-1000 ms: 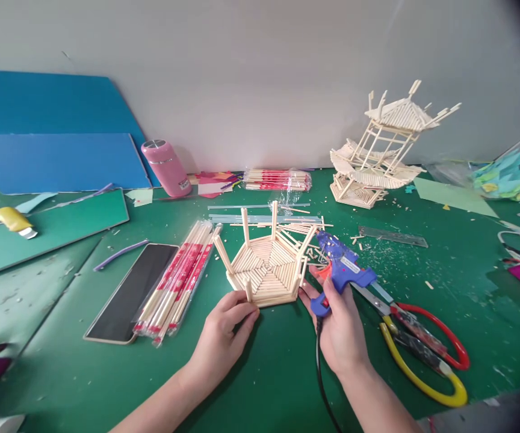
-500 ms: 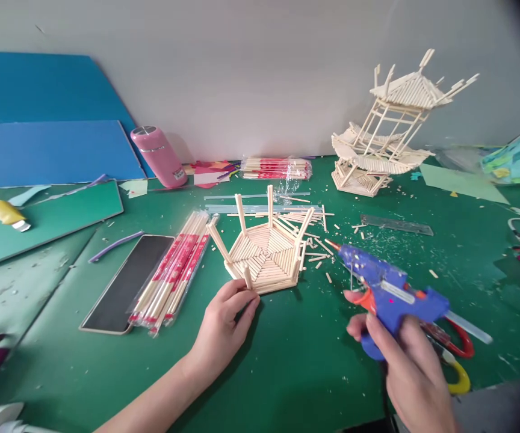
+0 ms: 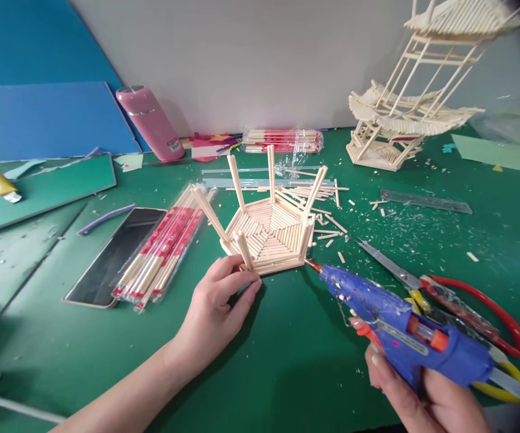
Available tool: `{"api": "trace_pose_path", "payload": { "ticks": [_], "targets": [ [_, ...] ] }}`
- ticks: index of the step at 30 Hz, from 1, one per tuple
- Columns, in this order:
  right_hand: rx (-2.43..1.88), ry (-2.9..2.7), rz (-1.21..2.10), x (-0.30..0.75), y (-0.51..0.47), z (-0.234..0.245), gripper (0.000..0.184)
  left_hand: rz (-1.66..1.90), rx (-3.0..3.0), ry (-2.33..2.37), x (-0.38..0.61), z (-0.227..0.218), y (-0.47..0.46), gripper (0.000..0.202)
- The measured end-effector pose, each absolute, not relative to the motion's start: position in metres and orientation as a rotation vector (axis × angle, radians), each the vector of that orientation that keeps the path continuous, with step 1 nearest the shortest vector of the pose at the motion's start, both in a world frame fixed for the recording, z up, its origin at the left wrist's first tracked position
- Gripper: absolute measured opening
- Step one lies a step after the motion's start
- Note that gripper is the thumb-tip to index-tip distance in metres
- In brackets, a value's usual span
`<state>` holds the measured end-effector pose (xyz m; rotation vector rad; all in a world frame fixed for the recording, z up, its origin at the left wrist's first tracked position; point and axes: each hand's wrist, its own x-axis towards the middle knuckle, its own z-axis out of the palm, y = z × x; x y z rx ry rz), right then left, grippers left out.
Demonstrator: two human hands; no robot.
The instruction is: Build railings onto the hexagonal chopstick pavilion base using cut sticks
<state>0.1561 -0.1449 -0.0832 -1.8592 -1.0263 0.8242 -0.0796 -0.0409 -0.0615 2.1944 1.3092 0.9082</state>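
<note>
A hexagonal wooden stick base (image 3: 269, 231) with upright posts at its corners sits on the green table in the middle of the head view. My left hand (image 3: 224, 294) pinches its near-left corner at the foot of a short post. My right hand (image 3: 416, 385) is wrapped round a blue hot glue gun (image 3: 377, 307), its fingers by the orange trigger. The gun's nozzle points left and is at the base's near-right corner; whether it touches I cannot tell. A clear glue stick (image 3: 517, 388) pokes out of the gun's back end.
Scissors (image 3: 390, 264) with red handles lie beside the glue gun, partly hidden. A phone (image 3: 118, 255) and bagged sticks (image 3: 165, 246) lie at left. Behind stand a pink bottle (image 3: 151, 123) and a stick pavilion (image 3: 413, 114). Cut stick pieces (image 3: 314, 204) and a clear ruler (image 3: 427, 201) lie behind.
My right hand has brought the glue gun's nozzle left and down to the base's near-right corner. The scissors now show more fully. My left hand keeps its pinch; the view has shifted closer.
</note>
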Motion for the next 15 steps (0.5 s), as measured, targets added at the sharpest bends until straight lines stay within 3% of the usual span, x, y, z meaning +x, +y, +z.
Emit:
{"api": "trace_pose_path", "payload": {
  "ticks": [6, 15],
  "targets": [
    [-1.970, -1.150, 0.781, 0.158, -0.145, -0.083, 0.048, 0.904, 2.258, 1.321, -0.077, -0.059, -0.039, 0.010],
    [-1.871, -1.209, 0.724, 0.143, -0.137, -0.068, 0.039, 0.926, 2.195, 1.321, -0.077, -0.058, -0.039, 0.010]
  ]
}}
